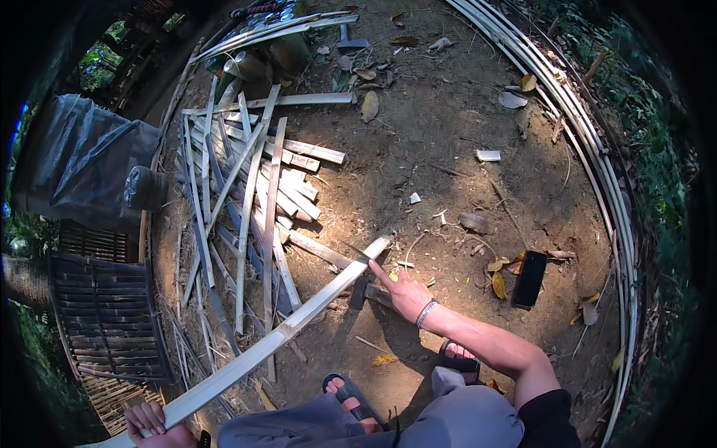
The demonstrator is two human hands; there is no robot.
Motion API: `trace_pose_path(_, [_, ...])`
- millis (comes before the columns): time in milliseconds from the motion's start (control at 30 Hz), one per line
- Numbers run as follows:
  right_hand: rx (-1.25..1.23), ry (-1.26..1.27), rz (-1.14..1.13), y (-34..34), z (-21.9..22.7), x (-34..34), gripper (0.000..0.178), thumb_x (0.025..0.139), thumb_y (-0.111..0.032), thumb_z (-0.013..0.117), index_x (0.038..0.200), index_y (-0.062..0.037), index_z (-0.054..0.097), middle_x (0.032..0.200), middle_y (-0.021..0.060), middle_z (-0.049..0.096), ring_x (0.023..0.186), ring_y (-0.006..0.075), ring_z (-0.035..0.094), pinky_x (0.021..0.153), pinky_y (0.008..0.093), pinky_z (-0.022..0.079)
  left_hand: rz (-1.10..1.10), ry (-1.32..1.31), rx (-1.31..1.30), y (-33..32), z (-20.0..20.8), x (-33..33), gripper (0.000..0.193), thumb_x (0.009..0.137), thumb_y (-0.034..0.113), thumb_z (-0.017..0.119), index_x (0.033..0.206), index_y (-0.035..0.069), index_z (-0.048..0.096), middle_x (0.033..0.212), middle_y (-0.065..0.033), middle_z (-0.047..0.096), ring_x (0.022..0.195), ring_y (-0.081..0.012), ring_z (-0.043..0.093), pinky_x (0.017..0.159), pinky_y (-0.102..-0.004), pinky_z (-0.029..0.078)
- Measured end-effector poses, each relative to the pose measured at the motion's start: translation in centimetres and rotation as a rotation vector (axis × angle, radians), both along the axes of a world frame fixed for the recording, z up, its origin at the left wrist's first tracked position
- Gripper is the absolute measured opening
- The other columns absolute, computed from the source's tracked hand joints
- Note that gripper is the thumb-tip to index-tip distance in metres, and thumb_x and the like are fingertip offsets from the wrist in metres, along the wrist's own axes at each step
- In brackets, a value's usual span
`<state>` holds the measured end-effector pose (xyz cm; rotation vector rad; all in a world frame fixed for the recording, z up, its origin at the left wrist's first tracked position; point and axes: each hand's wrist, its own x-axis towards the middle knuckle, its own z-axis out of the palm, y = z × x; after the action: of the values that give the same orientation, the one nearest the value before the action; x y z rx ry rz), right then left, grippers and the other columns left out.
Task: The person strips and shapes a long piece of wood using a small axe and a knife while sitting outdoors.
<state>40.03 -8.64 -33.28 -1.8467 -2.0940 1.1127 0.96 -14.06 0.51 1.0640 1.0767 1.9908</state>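
Observation:
A long, pale split bamboo strip (pixel 254 358) slants from the lower left up to the middle. My left hand (pixel 153 427) is closed around its near end. At the far end, my right hand (pixel 407 295) has its index finger stretched forward and the other fingers curled. A thin dark blade, seemingly a knife (pixel 355 251), runs from that fingertip across the strip; its handle is hidden in my hand. Below the right hand lies a hammer (pixel 358 293), its handle partly covered by the hand.
Cut bamboo slats (pixel 254 172) are heaped at left. A phone (pixel 529 279) lies on the dirt at right. Long bamboo strips (pixel 590 134) curve along the right edge. A bamboo rack (pixel 108 321) stands far left. Another metal-headed tool (pixel 351 42) lies at the top.

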Motion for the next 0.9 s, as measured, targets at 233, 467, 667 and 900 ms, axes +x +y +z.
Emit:
trace_pose_path(233, [-0.001,0.035,-0.074,-0.2,-0.4,0.0,0.075,0.089,-0.003,0.042,0.153,-0.0269,0.013,0.094,0.0293,0.057,0.070,0.0423,0.066,0.062,0.0503,0.056,0.037,-0.031,-0.042,0.2,-0.5,-1.4,0.031,0.099,0.016,0.034,0.068,0.012,0.034,0.052,0.0015,0.027,0.041,-0.0089,0.025,0.046,-0.0257,0.025])
trace_pose_path(467, [0.038,0.037,-0.066,0.0,-0.9,0.5,0.075,0.088,-0.005,0.044,0.153,-0.0286,0.016,0.092,0.0289,0.057,0.069,0.0409,0.066,0.062,0.0499,0.056,0.034,-0.054,-0.052,0.6,-0.1,-0.5,0.031,0.098,0.016,0.034,0.068,0.012,0.034,0.052,0.0010,0.027,0.041,-0.0091,0.025,0.046,-0.0259,0.025])
trace_pose_path(667, [0.038,-0.089,-0.074,0.6,-2.0,0.5,0.076,0.088,-0.005,0.043,0.154,-0.0262,0.011,0.097,0.0233,0.061,0.069,0.0387,0.066,0.064,0.0487,0.056,0.203,-0.085,-0.060,0.8,-0.3,0.1,0.031,0.098,0.017,0.034,0.068,0.012,0.034,0.052,0.0011,0.027,0.040,-0.0092,0.023,0.044,-0.0260,0.024])
trace_pose_path(900, [0.009,-0.006,-0.109,0.5,-0.9,2.1,0.072,0.089,-0.003,0.039,0.153,-0.0266,0.015,0.100,0.0259,0.060,0.081,0.0393,0.067,0.071,0.0498,0.056,0.159,-0.092,-0.079,0.9,-0.2,0.1,0.031,0.098,0.017,0.033,0.068,0.012,0.034,0.053,0.0012,0.027,0.040,-0.0090,0.023,0.044,-0.0258,0.025])
